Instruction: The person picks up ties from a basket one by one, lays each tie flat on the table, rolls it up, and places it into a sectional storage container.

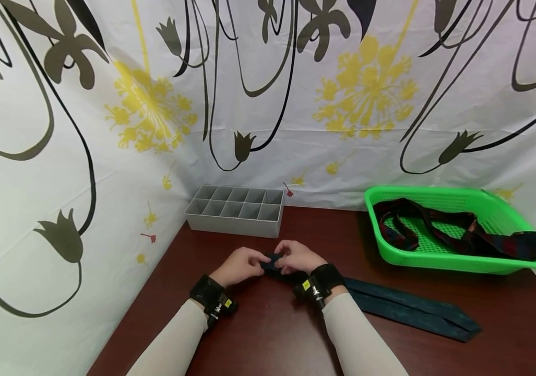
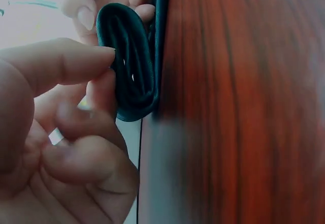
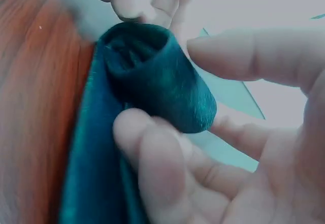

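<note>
A dark teal necktie [image 1: 404,308] lies on the brown table [image 1: 258,334], its narrow end wound into a small roll [image 1: 271,261]. Both hands meet at that roll. My left hand [image 1: 241,263] pinches the roll [image 2: 133,66] from the left with thumb and fingertips. My right hand [image 1: 296,256] curls round the roll [image 3: 157,76] from the right, thumb on one side, fingers on the other. The tie's wide end trails right, flat on the table.
A grey divided organizer tray [image 1: 235,210] stands just beyond the hands against the patterned cloth backdrop. A green plastic basket [image 1: 451,230] with several dark ties [image 1: 460,235] sits at the right rear. The cloth wall closes in on the left.
</note>
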A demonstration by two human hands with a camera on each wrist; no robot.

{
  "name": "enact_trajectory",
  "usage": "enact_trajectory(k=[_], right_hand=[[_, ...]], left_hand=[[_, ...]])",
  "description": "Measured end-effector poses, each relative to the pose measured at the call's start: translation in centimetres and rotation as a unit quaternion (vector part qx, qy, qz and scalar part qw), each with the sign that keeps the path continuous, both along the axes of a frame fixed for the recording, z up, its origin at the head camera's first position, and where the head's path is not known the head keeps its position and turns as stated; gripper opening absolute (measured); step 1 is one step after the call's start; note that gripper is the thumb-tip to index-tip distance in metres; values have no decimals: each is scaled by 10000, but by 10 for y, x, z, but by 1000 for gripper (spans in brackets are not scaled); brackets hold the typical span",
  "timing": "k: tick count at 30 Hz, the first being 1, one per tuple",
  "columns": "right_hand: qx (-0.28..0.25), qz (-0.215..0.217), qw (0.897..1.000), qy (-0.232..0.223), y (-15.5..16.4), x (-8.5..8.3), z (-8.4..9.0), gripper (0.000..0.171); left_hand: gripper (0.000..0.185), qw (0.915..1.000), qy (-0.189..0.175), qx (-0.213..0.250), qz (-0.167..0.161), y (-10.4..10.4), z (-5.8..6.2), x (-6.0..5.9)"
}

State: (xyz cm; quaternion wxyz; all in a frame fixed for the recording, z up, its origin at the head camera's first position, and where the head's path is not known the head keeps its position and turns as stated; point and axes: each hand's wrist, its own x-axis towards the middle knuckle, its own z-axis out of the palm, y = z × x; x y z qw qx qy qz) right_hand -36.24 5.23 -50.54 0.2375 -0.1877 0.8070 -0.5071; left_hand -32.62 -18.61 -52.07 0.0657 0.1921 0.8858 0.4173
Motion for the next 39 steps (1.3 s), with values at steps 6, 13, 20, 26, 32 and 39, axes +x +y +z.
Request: enact_trajectory(k=[6, 13, 20, 26, 32, 39], right_hand=[[859, 61, 9930, 812, 9, -2, -3, 12], [374, 283, 9908, 1273, 30, -4, -17, 20], [657, 220, 9640, 2566, 49, 16, -13, 24], [1165, -18, 9404, 3194, 64, 28, -10, 12], [902, 131, 9501, 2982, 65, 32, -8, 20], [1119, -145, 9507, 2887, 72, 33, -8, 9]], left_hand=[[42, 9934, 701, -903, 129, 12, 5, -6], [28, 9805, 1040, -1667, -64, 32, 10, -20], [15, 9688, 975, -2256, -309, 56, 20, -11], [23, 9742, 743, -2076, -486, 60, 19, -4], [20, 9826, 692, -1683, -364, 68, 17, -2], [21, 9889, 890, -1187, 97, 81, 21, 4]])
